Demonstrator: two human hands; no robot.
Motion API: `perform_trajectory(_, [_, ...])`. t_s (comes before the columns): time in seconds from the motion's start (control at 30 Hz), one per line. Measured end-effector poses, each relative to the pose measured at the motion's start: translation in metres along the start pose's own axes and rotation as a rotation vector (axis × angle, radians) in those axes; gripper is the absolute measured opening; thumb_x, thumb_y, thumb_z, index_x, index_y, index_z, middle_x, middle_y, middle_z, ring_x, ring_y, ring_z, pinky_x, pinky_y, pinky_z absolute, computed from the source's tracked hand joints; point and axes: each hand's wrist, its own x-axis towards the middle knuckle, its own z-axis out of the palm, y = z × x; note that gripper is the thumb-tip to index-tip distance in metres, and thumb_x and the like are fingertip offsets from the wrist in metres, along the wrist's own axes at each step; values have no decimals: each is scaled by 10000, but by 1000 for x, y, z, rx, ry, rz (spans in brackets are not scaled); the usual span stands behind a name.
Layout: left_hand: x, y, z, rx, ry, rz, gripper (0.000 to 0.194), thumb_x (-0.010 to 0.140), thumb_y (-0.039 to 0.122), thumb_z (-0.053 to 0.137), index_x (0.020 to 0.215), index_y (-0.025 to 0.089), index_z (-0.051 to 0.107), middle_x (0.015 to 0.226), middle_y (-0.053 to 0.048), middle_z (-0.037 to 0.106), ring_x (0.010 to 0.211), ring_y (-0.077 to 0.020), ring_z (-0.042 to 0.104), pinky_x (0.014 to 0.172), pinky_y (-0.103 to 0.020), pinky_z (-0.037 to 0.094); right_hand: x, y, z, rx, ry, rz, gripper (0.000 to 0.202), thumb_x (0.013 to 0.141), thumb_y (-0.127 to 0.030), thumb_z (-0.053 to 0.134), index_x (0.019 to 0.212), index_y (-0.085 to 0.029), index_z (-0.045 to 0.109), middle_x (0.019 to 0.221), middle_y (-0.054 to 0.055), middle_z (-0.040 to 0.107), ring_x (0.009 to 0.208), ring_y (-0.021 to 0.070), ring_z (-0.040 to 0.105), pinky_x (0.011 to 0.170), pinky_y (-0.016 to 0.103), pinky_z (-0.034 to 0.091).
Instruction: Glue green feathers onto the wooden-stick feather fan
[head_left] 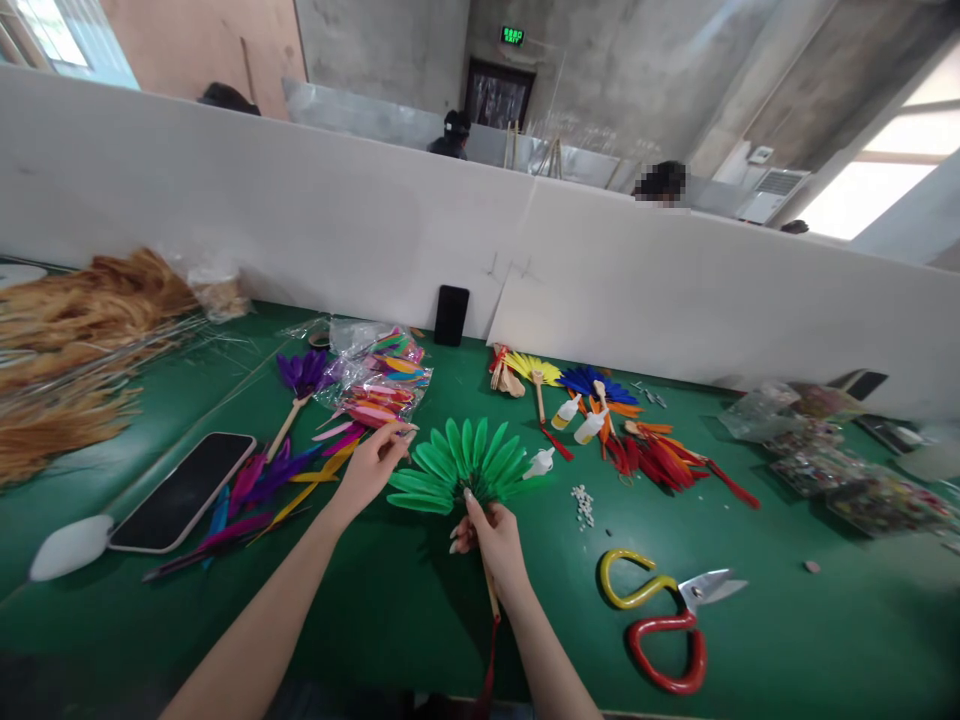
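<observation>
A green feather fan [465,455] is spread out above the table, its wooden handle pointing toward me and a dark red tassel [489,665] hanging below. My right hand [491,540] is closed around the fan where feathers and handle meet. My left hand [377,462] is raised at the fan's left side, thumb and fingertips pinched together. Whatever may be between those fingertips is too small to make out. Just right of the green feathers, a white glue bottle [540,463] shows in part. Small white beads [583,507] lie in a pile beyond it.
Red-and-yellow scissors [667,610] lie to the right. Loose colored feathers [262,500], a purple feather fan [302,375] and a large phone [184,490] are on the left. Yellow [534,368] and blue fans [596,385] lie behind. A white partition [337,230] bounds the table.
</observation>
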Motion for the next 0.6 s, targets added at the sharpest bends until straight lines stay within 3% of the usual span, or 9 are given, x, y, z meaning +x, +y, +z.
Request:
perform_trajectory(0.07, [1, -5, -7, 12, -39, -38, 388, 844, 460, 431, 1094, 192, 560, 819, -34, 646, 777, -192, 604, 686, -272, 463, 0, 0, 0, 0, 0, -4, 454, 660, -574, 663, 617, -157, 489, 433, -2, 598, 330, 120, 572, 330, 183, 435])
perform_trajectory(0.13, [0, -7, -13, 23, -150, -64, 375, 826, 482, 454, 1036, 209, 603, 919, -47, 658, 845, -210, 605, 722, -281, 467, 0, -1, 0, 0, 1, -8, 454, 665, -579, 655, 613, -158, 491, 434, 3, 602, 329, 122, 570, 331, 189, 435])
perform_trajectory(0.3, [-4, 0, -19, 92, -379, -73, 340, 799, 502, 488, 858, 221, 669, 840, -30, 648, 788, -203, 587, 686, -264, 447, -3, -2, 0, -2, 23, -21, 443, 660, -559, 672, 592, -168, 474, 428, -8, 592, 321, 119, 560, 333, 197, 442])
perform_trajectory(0.6, [-6, 6, -16, 60, -373, -68, 311, 750, 486, 552, 739, 198, 668, 863, -29, 595, 744, -167, 564, 661, -248, 453, -4, 0, -2, -15, 38, -22, 432, 661, -536, 684, 588, -163, 477, 415, -3, 590, 311, 103, 541, 318, 176, 416])
